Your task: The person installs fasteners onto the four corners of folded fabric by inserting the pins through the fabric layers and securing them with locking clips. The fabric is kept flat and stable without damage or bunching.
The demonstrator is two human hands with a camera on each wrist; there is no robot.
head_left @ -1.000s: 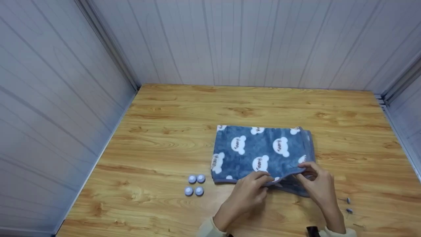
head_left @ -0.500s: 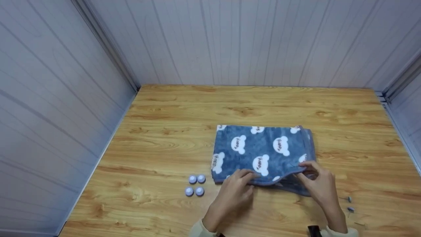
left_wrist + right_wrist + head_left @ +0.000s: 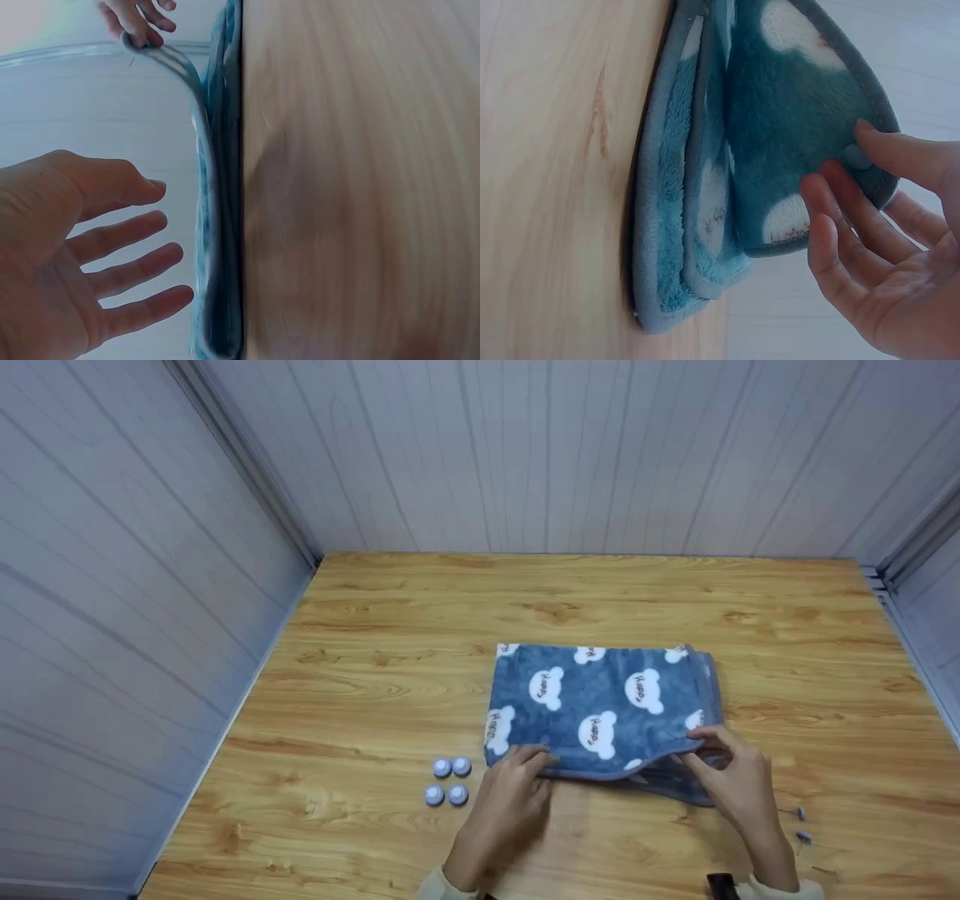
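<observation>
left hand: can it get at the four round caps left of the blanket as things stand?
Probably yes. The left hand is open and holds nothing, beside the folded blanket's near edge. The four round caps sit just to its left on bare table, with nothing between.

Both hands are bare, the left hand (image 3: 510, 799) and the right hand (image 3: 735, 784). Pale cream sleeve cuffs (image 3: 442, 886) end at the wrists; a small black device (image 3: 721, 886) sits at the right wrist.

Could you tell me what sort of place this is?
Probably a small enclosed work booth: a wood-grain tabletop hemmed by pale grey panelled walls, with only a folded blue fleece blanket with white bear heads and four small round white caps.
</observation>
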